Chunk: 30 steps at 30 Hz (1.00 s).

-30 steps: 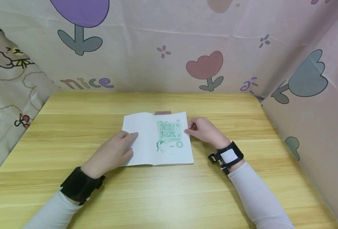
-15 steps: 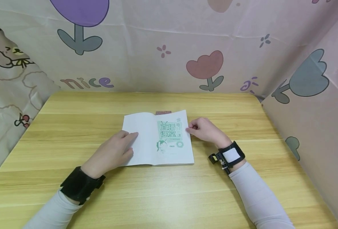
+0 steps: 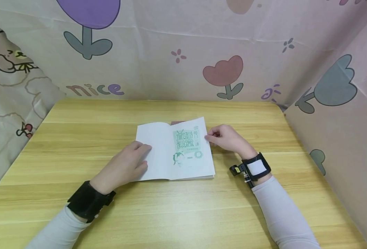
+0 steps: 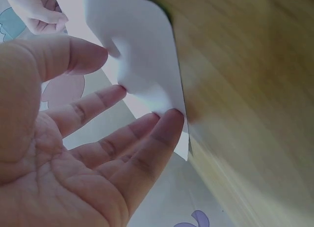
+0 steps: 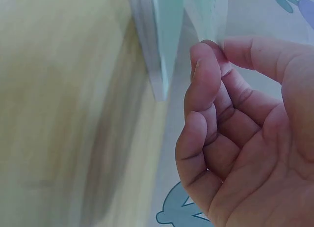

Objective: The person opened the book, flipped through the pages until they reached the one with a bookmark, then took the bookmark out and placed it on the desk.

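Observation:
An open book (image 3: 158, 162) lies on the wooden table, its left side blank white. Its right-hand page (image 3: 196, 166) carries green Chinese lettering and a cartoon figure. At the outer edge of that page, my right hand (image 3: 228, 138) pinches the paper between thumb and index finger, lifting its upper right corner. The right wrist view shows the pinched page (image 5: 211, 15) standing apart from the thicker stack of pages (image 5: 158, 55). My left hand (image 3: 124, 167) rests on the left side of the book, its extended fingers spread on the blank paper (image 4: 132, 30) in the left wrist view.
Behind the book, a small reddish-brown flat piece (image 3: 178, 122) sticks out at the spine. The wooden table (image 3: 183, 214) ends at a printed cloth backdrop (image 3: 158, 69) with flowers. Black straps with cameras sit on both wrists.
My right hand has moved slightly up and to the right, raising the page's upper right corner. The reddish-brown piece is now more covered. My left hand stays almost in place.

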{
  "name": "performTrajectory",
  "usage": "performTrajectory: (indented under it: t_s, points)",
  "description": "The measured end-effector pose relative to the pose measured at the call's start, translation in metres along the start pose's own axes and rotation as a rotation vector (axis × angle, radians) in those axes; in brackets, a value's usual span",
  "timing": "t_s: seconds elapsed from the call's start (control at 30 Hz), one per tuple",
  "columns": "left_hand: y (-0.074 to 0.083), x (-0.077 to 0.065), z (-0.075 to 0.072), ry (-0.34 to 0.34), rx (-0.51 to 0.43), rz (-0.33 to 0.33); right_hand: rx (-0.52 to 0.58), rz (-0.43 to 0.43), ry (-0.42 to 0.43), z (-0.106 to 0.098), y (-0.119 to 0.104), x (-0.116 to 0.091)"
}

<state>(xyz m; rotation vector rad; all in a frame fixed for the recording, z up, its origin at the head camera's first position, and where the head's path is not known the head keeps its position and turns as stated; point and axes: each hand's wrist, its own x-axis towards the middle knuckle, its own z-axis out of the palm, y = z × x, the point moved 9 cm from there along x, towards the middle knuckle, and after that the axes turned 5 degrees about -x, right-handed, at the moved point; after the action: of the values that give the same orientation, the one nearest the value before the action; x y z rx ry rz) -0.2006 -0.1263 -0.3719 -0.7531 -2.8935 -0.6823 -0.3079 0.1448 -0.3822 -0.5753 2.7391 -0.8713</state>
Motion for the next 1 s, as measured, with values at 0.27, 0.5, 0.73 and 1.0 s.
performTrajectory:
  t_s: [0.27, 0.5, 0.73, 1.0]
  points:
    - [0.005, 0.002, -0.006, 0.048, -0.032, 0.051, 0.062, -0.169, 0.060, -0.010, -0.024, -0.003]
    - [0.004, 0.002, -0.010, 0.056, -0.061, 0.045, 0.194, -0.294, 0.079, -0.010, -0.054, -0.009]
    - [0.000, 0.003, -0.010, 0.042, -0.080, 0.005, 0.153, -0.383, 0.067, -0.004, -0.084, -0.022]
    - [0.004, 0.003, -0.017, 0.086, -0.130, 0.081, 0.028, -0.512, 0.042, 0.013, -0.105, -0.027]
